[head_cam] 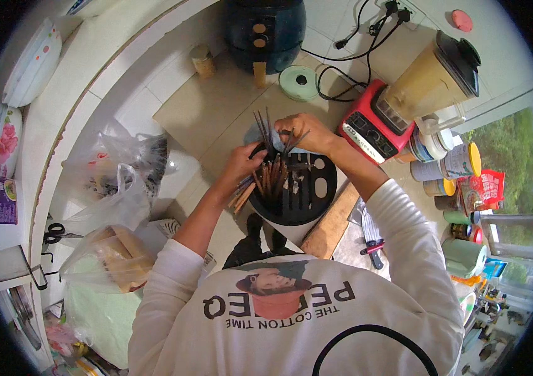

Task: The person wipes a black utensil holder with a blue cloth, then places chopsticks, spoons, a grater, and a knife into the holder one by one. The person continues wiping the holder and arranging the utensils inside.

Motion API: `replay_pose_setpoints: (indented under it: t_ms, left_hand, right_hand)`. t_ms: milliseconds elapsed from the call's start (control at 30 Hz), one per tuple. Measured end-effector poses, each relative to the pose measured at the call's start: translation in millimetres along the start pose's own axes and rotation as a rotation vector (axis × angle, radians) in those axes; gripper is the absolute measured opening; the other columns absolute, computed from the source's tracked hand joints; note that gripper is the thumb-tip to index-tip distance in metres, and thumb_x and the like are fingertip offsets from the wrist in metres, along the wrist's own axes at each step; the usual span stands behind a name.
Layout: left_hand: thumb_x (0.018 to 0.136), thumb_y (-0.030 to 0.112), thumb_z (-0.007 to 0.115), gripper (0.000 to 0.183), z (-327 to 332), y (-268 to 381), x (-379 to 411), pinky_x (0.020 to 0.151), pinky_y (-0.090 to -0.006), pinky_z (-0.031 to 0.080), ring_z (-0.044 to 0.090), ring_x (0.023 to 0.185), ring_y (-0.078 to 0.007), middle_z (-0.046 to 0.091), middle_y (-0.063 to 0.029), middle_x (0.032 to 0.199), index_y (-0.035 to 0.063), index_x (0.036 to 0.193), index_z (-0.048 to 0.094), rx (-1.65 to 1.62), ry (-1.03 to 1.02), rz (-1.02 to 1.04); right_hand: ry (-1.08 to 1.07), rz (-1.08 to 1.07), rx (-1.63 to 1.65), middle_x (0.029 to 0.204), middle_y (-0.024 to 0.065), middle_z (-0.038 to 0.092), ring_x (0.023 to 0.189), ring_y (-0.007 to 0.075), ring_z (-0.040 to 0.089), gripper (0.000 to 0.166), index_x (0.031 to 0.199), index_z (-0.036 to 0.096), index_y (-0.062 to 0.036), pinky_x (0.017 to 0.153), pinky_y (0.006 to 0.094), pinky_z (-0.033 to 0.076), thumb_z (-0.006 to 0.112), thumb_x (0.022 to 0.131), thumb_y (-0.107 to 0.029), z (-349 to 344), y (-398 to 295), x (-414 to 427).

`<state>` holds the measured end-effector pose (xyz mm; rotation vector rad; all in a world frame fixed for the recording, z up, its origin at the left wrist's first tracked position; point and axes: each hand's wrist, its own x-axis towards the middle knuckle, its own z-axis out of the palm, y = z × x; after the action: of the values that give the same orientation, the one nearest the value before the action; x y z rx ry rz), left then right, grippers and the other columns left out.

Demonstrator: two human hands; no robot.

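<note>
Before me, on a black slotted holder top (300, 211), lies a bundle of chopsticks (270, 178), brown and dark, some jutting past its left edge. My left hand (243, 164) grips part of the bundle at its upper left, the thumb over a dark piece. Close by on the right, my right hand (302, 131) has its fingers curled at a few dark sticks and a blue-grey cloth (254, 134); which of these it holds firmly is hard to tell. The cloth is partly hidden behind the sticks and both hands.
A red blender (374, 127) stands right of the holder, below a dark air fryer (266, 33) and a green lid (298, 82). Black cables run between them. A knife (371, 235) lies beside a wooden board (332, 225). Plastic bags (125, 202) are at left; jars (459, 160) line the right.
</note>
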<state>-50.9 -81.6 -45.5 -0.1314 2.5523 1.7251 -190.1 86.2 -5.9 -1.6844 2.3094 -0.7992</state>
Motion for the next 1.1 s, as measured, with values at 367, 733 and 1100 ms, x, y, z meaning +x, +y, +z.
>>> replay_pose_setpoints:
  t_ms: [367, 733, 1100]
  left_hand:
    - [0.087, 0.023, 0.058, 0.027, 8.0, 12.3, -4.8, 0.063, -0.0218, 0.043, 0.053, 0.073, -0.0064, 0.059, 0.001, 0.083, -0.001, 0.1, 0.059, -0.594, 0.006, -0.101]
    - [0.085, 0.014, 0.062, 0.028, 10.7, -26.6, 1.7, 0.058, -0.0227, 0.045, 0.055, 0.069, -0.0059, 0.061, 0.0008, 0.084, -0.0011, 0.109, 0.06, -0.632, 0.161, -0.057]
    - [0.09, 0.017, 0.053, 0.033, 19.4, -35.8, -16.6, 0.07, -0.0275, 0.049, 0.059, 0.082, -0.0157, 0.06, -0.0094, 0.102, -0.0021, 0.117, 0.052, -0.74, 0.273, -0.17]
  right_hand:
    - [-0.033, 0.434, 0.564, 0.111, 0.0142, 0.059, 0.1, 0.0268, 0.055, 0.04, 0.116, 0.055, -0.0037, 0.089, 0.0312, 0.04, 0.042, 0.091, -0.033, 9.5, 26.7, -45.5]
    - [0.347, 0.512, 1.352, 0.097, 0.0039, 0.06, 0.093, 0.014, 0.054, 0.024, 0.106, 0.057, -0.002, 0.086, 0.0258, 0.042, 0.055, 0.085, -0.014, 90.5, 45.9, -117.7]
    - [0.739, 0.76, 0.992, 0.109, 0.0066, 0.057, 0.103, 0.0171, 0.049, 0.035, 0.114, 0.053, 0.0003, 0.092, 0.0301, 0.037, 0.046, 0.089, -0.024, 120.0, -55.6, -176.3]
